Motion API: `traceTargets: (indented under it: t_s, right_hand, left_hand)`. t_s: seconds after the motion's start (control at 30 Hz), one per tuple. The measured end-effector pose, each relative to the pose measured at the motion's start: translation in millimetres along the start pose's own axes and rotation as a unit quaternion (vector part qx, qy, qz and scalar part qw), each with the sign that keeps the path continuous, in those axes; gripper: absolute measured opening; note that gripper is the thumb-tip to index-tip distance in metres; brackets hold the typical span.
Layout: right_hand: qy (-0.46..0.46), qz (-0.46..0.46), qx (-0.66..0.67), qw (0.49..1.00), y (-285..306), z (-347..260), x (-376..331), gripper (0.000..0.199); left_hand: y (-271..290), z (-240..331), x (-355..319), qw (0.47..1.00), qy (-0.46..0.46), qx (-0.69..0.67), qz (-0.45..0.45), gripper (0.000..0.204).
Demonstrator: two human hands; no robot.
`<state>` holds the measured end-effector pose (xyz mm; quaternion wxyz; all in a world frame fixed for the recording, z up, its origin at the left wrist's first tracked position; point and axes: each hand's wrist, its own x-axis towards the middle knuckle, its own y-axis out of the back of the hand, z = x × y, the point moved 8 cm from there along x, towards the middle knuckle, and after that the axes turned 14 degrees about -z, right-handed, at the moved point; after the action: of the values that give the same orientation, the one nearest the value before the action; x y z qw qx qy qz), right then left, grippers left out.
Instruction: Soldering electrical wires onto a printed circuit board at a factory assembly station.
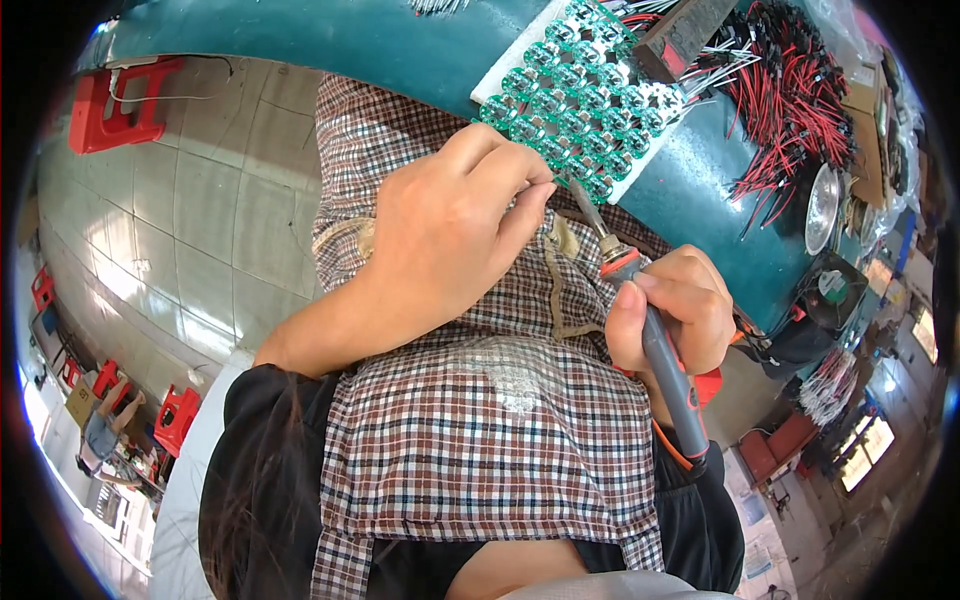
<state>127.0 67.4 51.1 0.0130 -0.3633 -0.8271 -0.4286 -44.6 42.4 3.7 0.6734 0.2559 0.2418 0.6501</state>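
My right hand [695, 305] grips a grey and orange soldering iron [673, 385] by its handle, with the metal tip pointing up and left. The tip reaches the near corner of a white board bearing rows of shiny green round parts [575, 100]. Right beside that tip, my left hand [455, 215] is closed in a pinch at the board's near edge. Whatever lies between its fingertips is too small and hidden to name. Several thin wires with bare silvery ends lie at the board's right edge.
A dark rectangular block [685, 40] rests over the board's far right side. Red and black wires [790, 110] are heaped on the green table [400, 45]. A round metal dish [822, 208] and a black fan-like device [832, 287] stand to the right. Red stools [125, 105] are on the left floor.
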Motion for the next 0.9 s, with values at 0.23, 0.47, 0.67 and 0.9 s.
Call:
traceTargets:
  t_s: [0.23, 0.47, 0.67, 0.9]
  right_hand:
    - [0.006, 0.001, 0.009, 1.0, 1.5, -0.4, 2.4, 0.024]
    - [0.004, 0.021, 0.024, 0.999, 2.1, -2.5, 3.9, 0.025]
    - [0.01, 0.017, 0.03, 0.999, -9.4, -4.5, 13.2, 0.028]
    - [0.017, 0.023, 0.009, 1.0, -13.1, -6.1, 12.3, 0.029]
  left_hand:
    - [-1.1, 1.7, 0.7, 1.0, -0.011, 0.007, -0.008, 0.011]
    - [13.7, -6.4, -9.1, 0.999, 0.041, -0.014, -0.015, 0.013]
    - [19.8, -6.6, -11.8, 1.0, 0.024, 0.013, -0.002, 0.012]
    - [21.7, -8.4, -13.5, 1.0, 0.026, 0.013, -0.003, 0.01]
